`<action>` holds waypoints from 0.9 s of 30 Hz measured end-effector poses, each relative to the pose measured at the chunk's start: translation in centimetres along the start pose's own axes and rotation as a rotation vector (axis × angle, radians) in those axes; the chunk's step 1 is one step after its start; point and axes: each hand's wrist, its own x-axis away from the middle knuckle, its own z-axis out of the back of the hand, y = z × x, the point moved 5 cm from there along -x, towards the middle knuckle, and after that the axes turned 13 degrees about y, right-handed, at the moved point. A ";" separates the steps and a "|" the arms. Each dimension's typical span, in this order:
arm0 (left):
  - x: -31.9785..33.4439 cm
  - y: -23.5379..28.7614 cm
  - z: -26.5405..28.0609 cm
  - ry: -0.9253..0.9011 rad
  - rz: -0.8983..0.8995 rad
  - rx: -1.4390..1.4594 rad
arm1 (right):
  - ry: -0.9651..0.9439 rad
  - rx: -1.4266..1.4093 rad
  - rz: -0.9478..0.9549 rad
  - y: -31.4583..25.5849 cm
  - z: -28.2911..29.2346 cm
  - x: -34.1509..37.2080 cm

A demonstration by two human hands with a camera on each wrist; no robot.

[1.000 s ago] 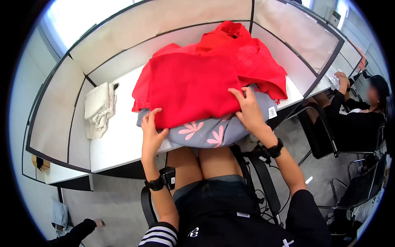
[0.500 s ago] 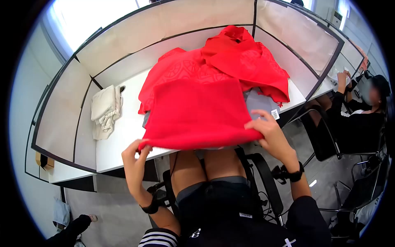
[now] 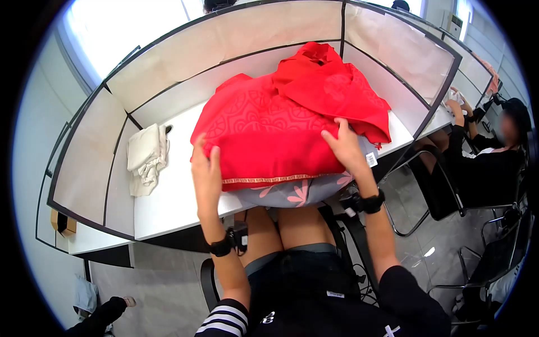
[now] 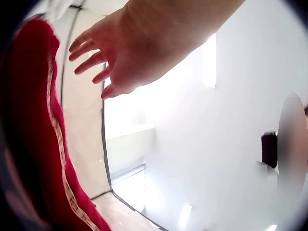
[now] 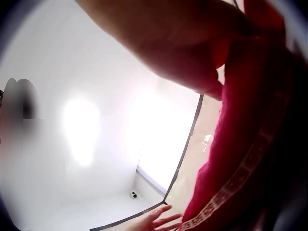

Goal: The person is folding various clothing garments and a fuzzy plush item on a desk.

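A folded red cloth [image 3: 275,154] lies at the front of the desk, a patterned pale trim along its near edge. Beneath it shows a grey cloth [image 3: 323,192] with pink flower shapes, part of it past the desk edge. My left hand [image 3: 206,174] is at the red cloth's left end; in the left wrist view its fingers [image 4: 91,62] are spread and hold nothing. At the opposite end, my right hand [image 3: 347,149] has its fingers extended over the red cloth's right side; in the right wrist view its fingertips are hidden behind the cloth.
Behind lies a heap of red fabric [image 3: 337,92] with an embossed pattern. A folded cream cloth [image 3: 145,154] sits at the left of the white desk [image 3: 168,208]. Partition panels [image 3: 224,33] enclose the desk. At right a person [image 3: 494,151] sits by another desk.
The red cloth's near edge was drawn toward me in both hands, then folded over; it is now a narrower strip with its trim showing. Both hands have let go of that edge.
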 end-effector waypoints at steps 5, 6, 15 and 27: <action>6.5 -4.1 -3.9 -0.043 -0.047 -0.214 | 0.010 0.054 -0.208 0.9 -0.5 5.5; 6.9 -4.6 -4.0 -0.046 -0.038 -0.218 | -0.009 -0.117 -0.265 1.3 0.1 6.4; 6.5 -0.8 -3.3 0.095 0.012 -0.053 | -0.151 -0.396 -0.279 2.6 1.3 6.7; 2.7 -4.7 -1.1 0.178 0.143 0.033 | 0.211 -0.299 0.035 0.0 -0.2 2.3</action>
